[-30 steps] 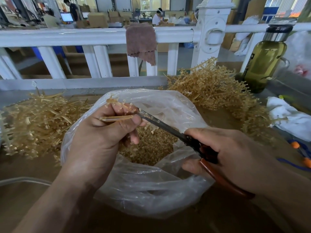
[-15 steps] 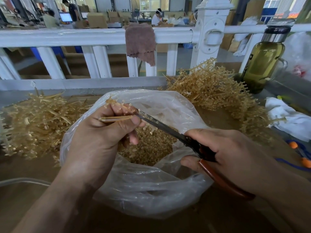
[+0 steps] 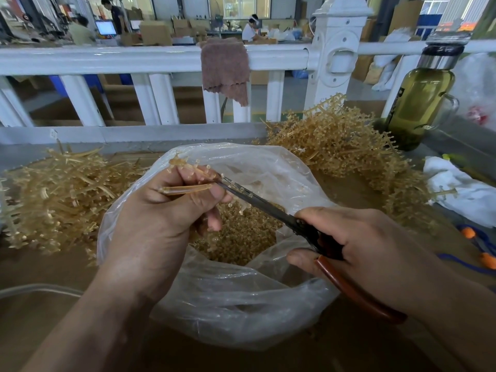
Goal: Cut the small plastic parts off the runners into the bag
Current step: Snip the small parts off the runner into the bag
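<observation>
Left hand (image 3: 155, 229) pinches runner (image 3: 188, 188) over bag (image 3: 241, 304); right hand (image 3: 375, 253) grips scissors (image 3: 257, 201), blades touching the runner; positions unchanged since earlier.

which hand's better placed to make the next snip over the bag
Right. The right hand grips the red-handled black scissors, blades at the tan plastic runner. The left hand is busy pinching that runner above the clear plastic bag.
</observation>
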Available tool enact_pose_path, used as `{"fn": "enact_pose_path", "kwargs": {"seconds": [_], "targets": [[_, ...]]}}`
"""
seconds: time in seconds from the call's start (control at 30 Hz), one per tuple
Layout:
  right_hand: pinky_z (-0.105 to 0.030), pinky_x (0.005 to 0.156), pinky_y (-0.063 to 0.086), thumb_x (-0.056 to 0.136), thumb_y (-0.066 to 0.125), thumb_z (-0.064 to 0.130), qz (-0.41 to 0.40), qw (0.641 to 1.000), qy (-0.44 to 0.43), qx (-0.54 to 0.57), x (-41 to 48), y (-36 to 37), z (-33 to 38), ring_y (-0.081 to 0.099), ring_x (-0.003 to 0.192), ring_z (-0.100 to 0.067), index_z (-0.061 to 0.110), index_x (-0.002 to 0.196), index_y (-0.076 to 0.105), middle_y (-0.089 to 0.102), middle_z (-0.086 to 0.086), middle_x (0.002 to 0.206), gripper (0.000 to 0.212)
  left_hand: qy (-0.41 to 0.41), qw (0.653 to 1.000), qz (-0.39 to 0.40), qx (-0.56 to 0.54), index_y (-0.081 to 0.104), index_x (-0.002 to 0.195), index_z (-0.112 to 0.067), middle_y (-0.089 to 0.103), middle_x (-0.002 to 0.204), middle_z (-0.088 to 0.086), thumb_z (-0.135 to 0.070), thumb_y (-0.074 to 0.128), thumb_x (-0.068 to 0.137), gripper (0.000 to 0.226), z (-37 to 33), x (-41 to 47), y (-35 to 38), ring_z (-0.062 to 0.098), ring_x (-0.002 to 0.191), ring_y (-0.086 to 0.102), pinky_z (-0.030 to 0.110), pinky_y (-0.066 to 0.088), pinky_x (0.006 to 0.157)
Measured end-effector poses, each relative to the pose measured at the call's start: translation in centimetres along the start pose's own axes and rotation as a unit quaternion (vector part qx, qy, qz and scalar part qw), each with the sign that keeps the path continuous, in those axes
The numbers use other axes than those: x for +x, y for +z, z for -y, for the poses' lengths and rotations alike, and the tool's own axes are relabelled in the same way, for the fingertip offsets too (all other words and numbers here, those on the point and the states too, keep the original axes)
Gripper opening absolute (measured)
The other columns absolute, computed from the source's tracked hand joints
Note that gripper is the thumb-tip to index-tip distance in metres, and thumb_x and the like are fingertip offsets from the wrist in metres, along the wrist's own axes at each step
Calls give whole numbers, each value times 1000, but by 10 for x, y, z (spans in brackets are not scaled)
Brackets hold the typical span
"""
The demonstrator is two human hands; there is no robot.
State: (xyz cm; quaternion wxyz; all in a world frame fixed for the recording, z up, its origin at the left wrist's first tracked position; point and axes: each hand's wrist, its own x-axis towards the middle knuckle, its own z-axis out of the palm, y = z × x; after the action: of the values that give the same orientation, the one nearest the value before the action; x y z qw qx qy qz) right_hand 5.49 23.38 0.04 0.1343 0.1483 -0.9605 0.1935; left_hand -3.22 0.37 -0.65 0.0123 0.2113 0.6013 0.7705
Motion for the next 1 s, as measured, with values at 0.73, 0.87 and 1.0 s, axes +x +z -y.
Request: {"fn": "enact_pose_path", "kwargs": {"seconds": [0.73,0.87,1.0], "targets": [[-20,61,42,85,53,70,-3,1000,-5,-1,-2,2,-4,54,69,-2,30,97,62,58,16,77,44,24,1000,-8,5,73,76,-23,70,68,0,-15,81,74,11,3,4,-4,13,50,58,23,46,50],[-19,58,39,86,53,69,-3,1000,-13,0,-1,2,-3,53,66,-3,26,93,62,55,15,73,45,24,1000,-5,-7,73,77,-23,72,73,1,-25,80,69,10,2,4,-4,13,50,58,22,46,50],[-15,56,37,85,57,67,-7,1000,-9,10,-2,1,-3,52,65,-3,28,92,60,54,16,72,40,20,1000,-5,-4,73,78,-21,72,72,3,-17,82,71,12,2,4,-4,14,50,58,22,46,51]]}}
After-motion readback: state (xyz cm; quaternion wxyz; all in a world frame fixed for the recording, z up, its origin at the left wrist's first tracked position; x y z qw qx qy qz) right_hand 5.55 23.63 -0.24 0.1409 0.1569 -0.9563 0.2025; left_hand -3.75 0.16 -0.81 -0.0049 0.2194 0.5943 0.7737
